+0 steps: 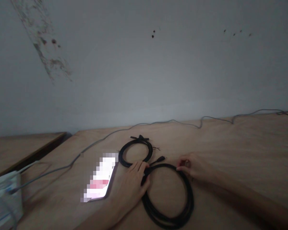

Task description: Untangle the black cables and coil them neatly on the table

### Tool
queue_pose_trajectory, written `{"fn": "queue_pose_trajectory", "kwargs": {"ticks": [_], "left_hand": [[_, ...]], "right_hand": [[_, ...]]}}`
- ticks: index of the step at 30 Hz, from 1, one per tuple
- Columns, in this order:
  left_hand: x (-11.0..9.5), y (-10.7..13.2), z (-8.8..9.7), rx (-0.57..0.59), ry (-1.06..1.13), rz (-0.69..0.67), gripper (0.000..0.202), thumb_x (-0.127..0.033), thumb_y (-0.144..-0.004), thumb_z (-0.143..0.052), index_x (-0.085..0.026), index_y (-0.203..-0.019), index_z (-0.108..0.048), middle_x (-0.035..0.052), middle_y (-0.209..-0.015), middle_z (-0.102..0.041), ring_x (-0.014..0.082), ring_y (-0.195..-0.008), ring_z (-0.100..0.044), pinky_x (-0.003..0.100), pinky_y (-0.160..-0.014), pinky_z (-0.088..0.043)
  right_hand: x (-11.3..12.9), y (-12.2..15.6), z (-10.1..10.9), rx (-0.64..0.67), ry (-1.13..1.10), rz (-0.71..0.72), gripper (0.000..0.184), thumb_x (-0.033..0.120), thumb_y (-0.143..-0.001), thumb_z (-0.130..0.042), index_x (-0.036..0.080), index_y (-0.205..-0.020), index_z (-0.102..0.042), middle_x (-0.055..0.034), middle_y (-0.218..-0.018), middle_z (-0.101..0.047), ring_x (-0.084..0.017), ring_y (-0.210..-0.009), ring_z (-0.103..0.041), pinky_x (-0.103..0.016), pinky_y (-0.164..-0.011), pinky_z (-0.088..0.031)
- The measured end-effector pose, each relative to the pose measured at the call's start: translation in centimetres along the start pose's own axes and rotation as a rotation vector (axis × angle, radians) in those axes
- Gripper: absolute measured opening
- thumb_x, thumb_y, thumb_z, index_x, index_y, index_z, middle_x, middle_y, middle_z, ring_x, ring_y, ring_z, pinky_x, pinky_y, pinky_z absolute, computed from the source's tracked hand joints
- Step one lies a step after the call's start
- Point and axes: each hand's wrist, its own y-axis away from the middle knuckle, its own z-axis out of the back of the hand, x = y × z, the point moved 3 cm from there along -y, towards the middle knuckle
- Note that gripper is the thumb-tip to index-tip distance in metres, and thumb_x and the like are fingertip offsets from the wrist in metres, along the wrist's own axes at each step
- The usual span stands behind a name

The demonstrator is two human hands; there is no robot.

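Note:
A coiled black cable lies on the wooden table in front of me, its plug end sticking out at the top left of the loop. My left hand is closed over the left side of this coil. At the upper right of the loop, my right hand has its thumb and forefinger curled together by the cable; what sits between the fingertips is too small to make out. Just beyond my left hand rests a second, smaller black cable coil, tied with thin wire ends, its connectors at the far side.
Left of my left hand lies a phone with a lit, pixelated screen. A grey cord runs along the wall side of the table to a white box at the left edge. Behind stands a marked wall.

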Motion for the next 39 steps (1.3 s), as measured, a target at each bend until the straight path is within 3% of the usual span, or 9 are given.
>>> {"fn": "queue_pose_trajectory", "kwargs": {"ticks": [7,17,31,39], "left_hand": [[0.2,0.1,-0.2,-0.029,0.012,-0.023,0.027,-0.016,-0.089,-0.057,-0.022,-0.116,-0.059,0.0083,-0.117,-0.067,0.0287,-0.109,-0.065,0.045,-0.096,-0.052],[0.2,0.1,0.0,-0.017,0.018,-0.012,0.026,-0.016,-0.091,-0.057,-0.022,-0.116,-0.059,0.0077,-0.118,-0.067,0.0287,-0.108,-0.065,0.045,-0.094,-0.053],[0.2,0.2,0.0,-0.008,0.010,0.009,0.025,-0.014,-0.087,-0.057,-0.020,-0.112,-0.058,0.0078,-0.112,-0.066,0.0283,-0.104,-0.065,0.044,-0.092,-0.052],[0.2,0.1,-0.2,-0.024,0.006,-0.004,0.022,-0.014,-0.087,-0.054,-0.020,-0.108,-0.058,0.0085,-0.110,-0.066,0.0290,-0.103,-0.065,0.045,-0.091,-0.053]], "right_hand": [[0.4,0.3,0.0,0.007,0.078,0.092,0.021,0.040,-0.095,-0.064,0.023,-0.090,-0.075,-0.0011,-0.080,-0.072,-0.016,-0.069,-0.062,-0.025,-0.062,-0.041],[0.7,0.4,-0.2,0.018,0.090,0.065,0.021,0.035,-0.096,-0.061,0.022,-0.088,-0.075,-0.0004,-0.075,-0.070,-0.015,-0.067,-0.059,-0.025,-0.061,-0.038],[0.9,0.4,-0.8,-0.081,0.061,-0.007,0.018,0.031,-0.094,-0.060,0.021,-0.084,-0.072,-0.0013,-0.072,-0.070,-0.016,-0.064,-0.059,-0.025,-0.057,-0.037],[1.6,0.8,-1.0,-0.095,0.177,0.086,0.017,0.037,-0.090,-0.066,0.021,-0.088,-0.067,-0.0019,-0.080,-0.070,-0.017,-0.069,-0.060,-0.028,-0.065,-0.043]]}}
